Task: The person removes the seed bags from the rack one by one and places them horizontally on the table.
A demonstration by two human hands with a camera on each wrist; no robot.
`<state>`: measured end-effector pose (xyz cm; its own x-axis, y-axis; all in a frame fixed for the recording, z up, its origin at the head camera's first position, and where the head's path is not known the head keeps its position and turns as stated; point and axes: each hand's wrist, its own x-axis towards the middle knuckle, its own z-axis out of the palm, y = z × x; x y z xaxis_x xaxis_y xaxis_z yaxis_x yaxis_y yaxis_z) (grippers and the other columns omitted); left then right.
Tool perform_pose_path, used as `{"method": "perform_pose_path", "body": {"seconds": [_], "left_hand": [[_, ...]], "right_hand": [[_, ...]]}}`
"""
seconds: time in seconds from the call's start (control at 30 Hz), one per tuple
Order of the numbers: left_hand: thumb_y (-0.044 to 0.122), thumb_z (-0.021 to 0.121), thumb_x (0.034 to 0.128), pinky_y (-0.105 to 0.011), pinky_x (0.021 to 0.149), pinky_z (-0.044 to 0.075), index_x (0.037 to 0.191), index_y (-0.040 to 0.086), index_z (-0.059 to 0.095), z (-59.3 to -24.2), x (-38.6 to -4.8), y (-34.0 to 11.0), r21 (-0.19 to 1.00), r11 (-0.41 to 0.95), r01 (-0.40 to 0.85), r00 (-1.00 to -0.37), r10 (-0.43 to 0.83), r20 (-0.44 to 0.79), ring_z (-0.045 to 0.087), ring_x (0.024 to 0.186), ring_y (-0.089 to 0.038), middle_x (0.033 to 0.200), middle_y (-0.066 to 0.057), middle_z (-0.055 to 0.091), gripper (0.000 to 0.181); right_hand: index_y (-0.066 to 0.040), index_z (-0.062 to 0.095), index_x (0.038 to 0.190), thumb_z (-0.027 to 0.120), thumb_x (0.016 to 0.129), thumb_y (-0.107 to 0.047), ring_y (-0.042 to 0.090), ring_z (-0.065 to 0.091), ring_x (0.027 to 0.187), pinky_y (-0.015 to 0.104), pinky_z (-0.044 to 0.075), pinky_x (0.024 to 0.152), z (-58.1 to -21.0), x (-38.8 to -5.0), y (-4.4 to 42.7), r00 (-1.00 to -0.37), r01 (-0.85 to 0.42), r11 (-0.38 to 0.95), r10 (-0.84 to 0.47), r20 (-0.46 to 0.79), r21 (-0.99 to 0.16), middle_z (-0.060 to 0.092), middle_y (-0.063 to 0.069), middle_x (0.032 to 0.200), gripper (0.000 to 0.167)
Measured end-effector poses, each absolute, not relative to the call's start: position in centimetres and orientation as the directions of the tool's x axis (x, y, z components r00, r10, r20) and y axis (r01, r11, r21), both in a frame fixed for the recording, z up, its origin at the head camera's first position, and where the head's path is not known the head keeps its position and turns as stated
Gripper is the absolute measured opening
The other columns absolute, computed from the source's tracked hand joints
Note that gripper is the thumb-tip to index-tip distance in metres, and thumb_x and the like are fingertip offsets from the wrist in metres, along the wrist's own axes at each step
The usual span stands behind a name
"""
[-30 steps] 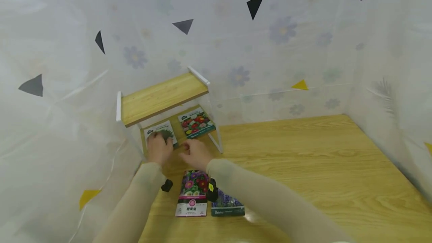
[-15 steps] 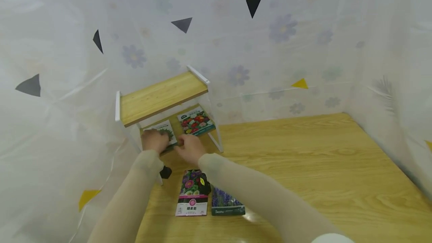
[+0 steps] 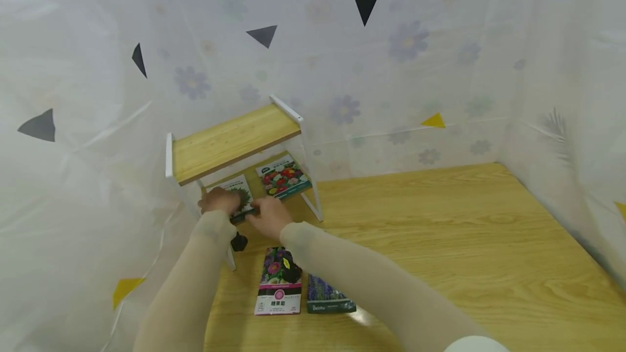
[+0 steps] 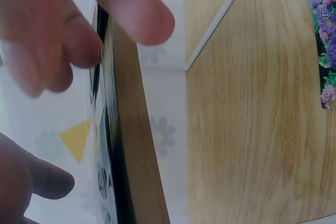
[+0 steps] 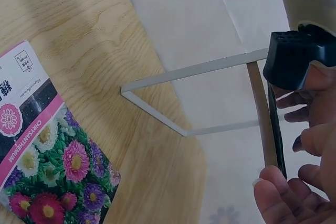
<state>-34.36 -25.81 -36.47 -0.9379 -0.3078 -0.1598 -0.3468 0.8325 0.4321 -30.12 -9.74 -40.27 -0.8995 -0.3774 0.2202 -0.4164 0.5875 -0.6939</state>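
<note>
A seed packet with a spiky green plant [image 3: 242,192] lies on the left of the small shelf's lower board [image 3: 251,177]. My left hand [image 3: 218,200] is over its left part and hides much of it; the fingers look relaxed. My right hand [image 3: 270,217] touches the packet's front right corner, with fingertips at the board's front edge in the right wrist view. To its right on the same board lies a packet with red and white flowers [image 3: 283,178]. A chrysanthemum packet [image 3: 277,297] and a purple-flowered packet [image 3: 330,297] lie on the table in front.
The shelf's upper wooden board [image 3: 237,140] stands over the packets and hands. White legs [image 3: 317,200] hold the shelf on the wood-grain table [image 3: 440,254]. Behind hangs a pale flowered curtain [image 3: 406,91] with grey, black and yellow triangles.
Both hands have moved left along the shelf. The right hand has reached the front right corner of the green-plant packet; the left has slid to its left side. The other packets have stayed put.
</note>
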Motion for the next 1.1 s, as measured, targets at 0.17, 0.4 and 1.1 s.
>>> {"method": "perform_pose_path", "body": {"seconds": [0.17, 0.4, 1.1], "left_hand": [[0.03, 0.03, 0.0948, -0.065, 0.107, 0.016, 0.129, -0.018, 0.044, -36.4, -34.7, -25.9, 0.332, 0.887, -0.322, -0.943, -0.271, -0.191, 0.028, 0.128, -0.054, 0.138, -0.039, 0.035, 0.061], [0.024, 0.03, 0.0939, -0.066, 0.108, 0.011, 0.13, -0.015, 0.047, -36.1, -34.7, -25.5, 0.256, 0.918, -0.303, -0.944, -0.251, -0.215, 0.027, 0.132, -0.053, 0.14, -0.036, 0.036, 0.056], [0.042, 0.033, 0.0983, -0.061, 0.108, 0.02, 0.139, -0.014, 0.037, -36.4, -33.3, -25.6, 0.359, 0.892, -0.275, -0.958, -0.22, -0.185, 0.022, 0.133, -0.053, 0.145, -0.036, 0.028, 0.069]], "right_hand": [[-0.008, 0.062, 0.127, 0.063, 0.094, -0.03, 0.02, 0.056, 0.116, 0.031, 0.048, 0.093, -40.3, -30.1, -9.7, -0.917, -0.376, 0.588, -0.347, 0.197, -0.716, 0.06, 0.006, 0.126, 0.04], [-0.008, 0.062, 0.127, 0.062, 0.094, -0.029, 0.018, 0.058, 0.115, 0.029, 0.049, 0.092, -40.4, -30.3, -9.5, -0.923, -0.361, 0.593, -0.336, 0.186, -0.72, 0.062, 0.004, 0.126, 0.039], [-0.011, 0.068, 0.114, 0.062, 0.093, -0.012, 0.011, 0.063, 0.088, 0.025, 0.052, 0.074, -40.7, -31.7, -8.6, -0.955, -0.293, 0.481, -0.18, 0.234, -0.826, 0.067, -0.002, 0.099, 0.022]]}}
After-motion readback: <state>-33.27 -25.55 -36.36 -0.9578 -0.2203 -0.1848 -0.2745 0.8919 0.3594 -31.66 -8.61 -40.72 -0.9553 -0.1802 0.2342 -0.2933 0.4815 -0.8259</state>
